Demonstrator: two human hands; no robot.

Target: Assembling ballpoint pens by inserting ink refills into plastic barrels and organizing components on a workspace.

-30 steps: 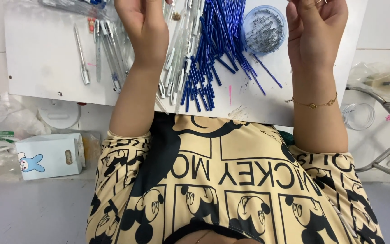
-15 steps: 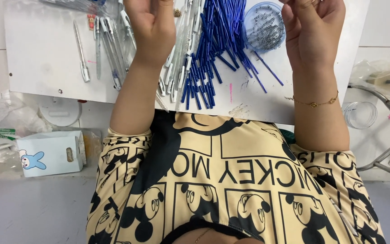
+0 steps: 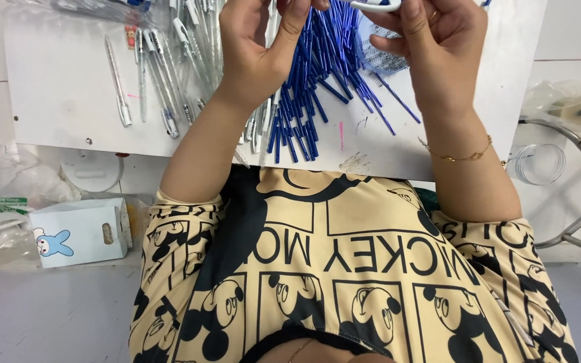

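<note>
My left hand [image 3: 257, 50] is raised over a white board [image 3: 62, 101], fingers curled, thumb stretched toward my right hand; its fingertips run off the top edge. My right hand [image 3: 442, 40], a thin gold bracelet on its wrist, pinches a white pen part [image 3: 375, 5] at the top of the view. Under both hands lies a pile of blue pen refills [image 3: 307, 107]. Left of it, several clear pen barrels [image 3: 163, 74] are spread on the board. A round clear tub of small springs [image 3: 384, 59] sits partly behind my right hand.
A white box with a blue rabbit picture [image 3: 79, 235] stands at lower left among crumpled plastic bags [image 3: 8, 195]. A clear round cup [image 3: 539, 163] and a metal tube frame [image 3: 576, 141] are at the right. My yellow printed shirt fills the bottom.
Both hands have drawn closer together and slightly down into view. The right hand now shows the white pen part between its fingers.
</note>
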